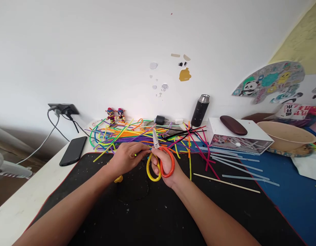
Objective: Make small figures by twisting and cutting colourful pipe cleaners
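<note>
My right hand [167, 166] holds a pair of scissors [163, 164] with one yellow and one orange-red handle loop, its metal blades pointing up and away from me. Close beside it, my left hand [128, 157] is closed in a pinch. A thin blue piece [150, 150] shows at the left fingertips, touching or nearly touching the right fingers; most of it is hidden. Under the left wrist lies a small yellow piece [118, 179] on the black mat [147, 218]. Beyond both hands spreads a heap of coloured pipe cleaners [127, 134].
A phone [73, 151] lies at the left. Two small figurines [111, 115] and a black bottle [199, 111] stand along the wall. On the right are glue sticks [242, 167], a wooden stick [227, 183], a white box [216, 131] with a dark case on top, and a beige bowl [288, 131].
</note>
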Demonstrator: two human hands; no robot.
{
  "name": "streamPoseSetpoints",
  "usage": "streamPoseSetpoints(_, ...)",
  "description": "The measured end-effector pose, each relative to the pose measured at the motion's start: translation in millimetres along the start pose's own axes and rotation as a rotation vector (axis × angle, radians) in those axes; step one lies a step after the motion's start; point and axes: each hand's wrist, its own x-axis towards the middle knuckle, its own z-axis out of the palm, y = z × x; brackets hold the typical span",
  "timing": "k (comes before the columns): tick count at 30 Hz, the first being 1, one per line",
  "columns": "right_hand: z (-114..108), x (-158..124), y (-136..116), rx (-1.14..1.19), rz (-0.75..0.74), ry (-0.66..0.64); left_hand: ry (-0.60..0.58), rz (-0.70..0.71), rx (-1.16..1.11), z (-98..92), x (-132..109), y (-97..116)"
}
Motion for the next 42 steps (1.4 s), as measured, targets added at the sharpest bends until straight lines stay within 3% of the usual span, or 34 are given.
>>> streamPoseSetpoints(10, 1, -2, -3, -0.008, -0.002, 0.01, -0.022, 0.185, 0.189, -3.9, 3, 1)
streamPoseSetpoints(23, 1, -2, -2, -0.016, -0.006, -0.019, 0.009, 0.045, 0.061, -0.9, -1, -3)
streamPoseSetpoints(32, 1, -4, -4, -0.032, 0.0, -0.032, -0.069, -0.014, -0.101, -9.3, 5, -3)
streamPoseSetpoints(42, -2, -1, 1, -0.009, 0.005, -0.065, -0.064, -0.109, -0.148, -6.1, 3, -2)
